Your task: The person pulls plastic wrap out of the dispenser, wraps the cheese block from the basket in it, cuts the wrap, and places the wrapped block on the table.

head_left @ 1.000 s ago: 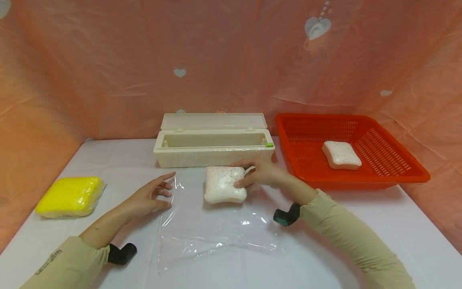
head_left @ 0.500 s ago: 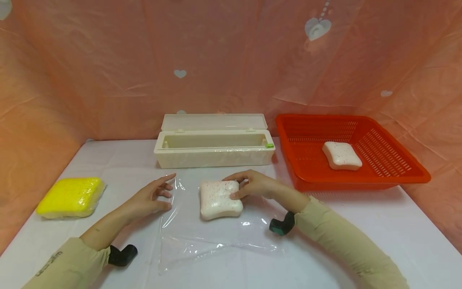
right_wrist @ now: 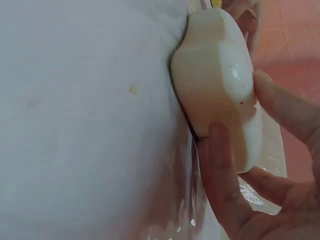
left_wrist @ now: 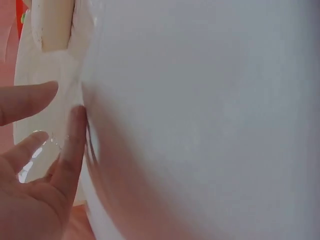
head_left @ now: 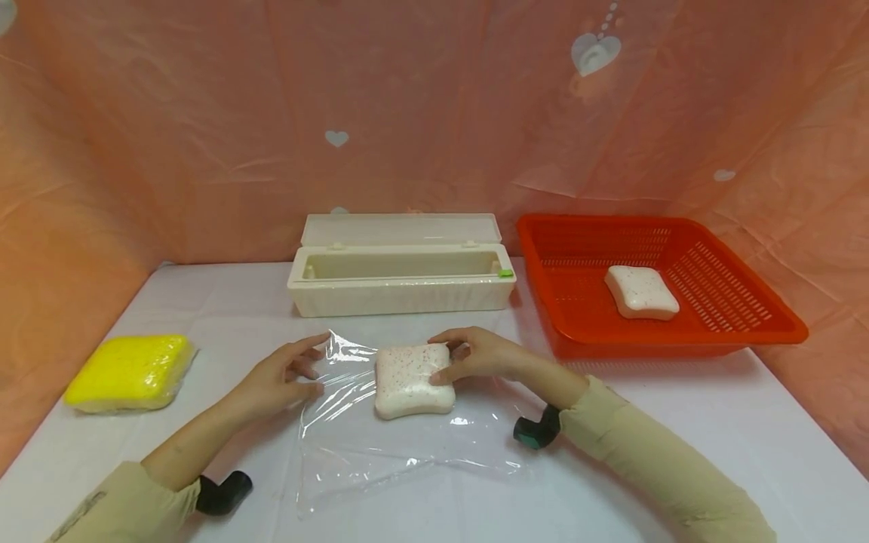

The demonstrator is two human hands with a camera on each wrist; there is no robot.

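Note:
A white, red-speckled square block (head_left: 414, 381) with rounded corners lies on a clear sheet of cling film (head_left: 400, 452) on the table. My right hand (head_left: 478, 354) grips the block's right side, thumb on top and other fingers along the edge; in the right wrist view the fingers (right_wrist: 222, 170) wrap its side. My left hand (head_left: 278, 381) is at the film's far left corner, its fingertips touching the film edge, which is creased and slightly raised there. In the left wrist view the fingers (left_wrist: 72, 145) are spread and fairly straight.
A long white cling film dispenser (head_left: 403, 294) with its lid raised and a green slider stands behind. To the right, a red perforated basket (head_left: 563, 324) holds another white speckled block (head_left: 641, 292). A yellow block (head_left: 129, 373) in clear wrap lies at the left.
My right hand has brought the white block nearer and slightly left, down onto the film. The film's left corner has creased and lifted at my left hand's fingertips.

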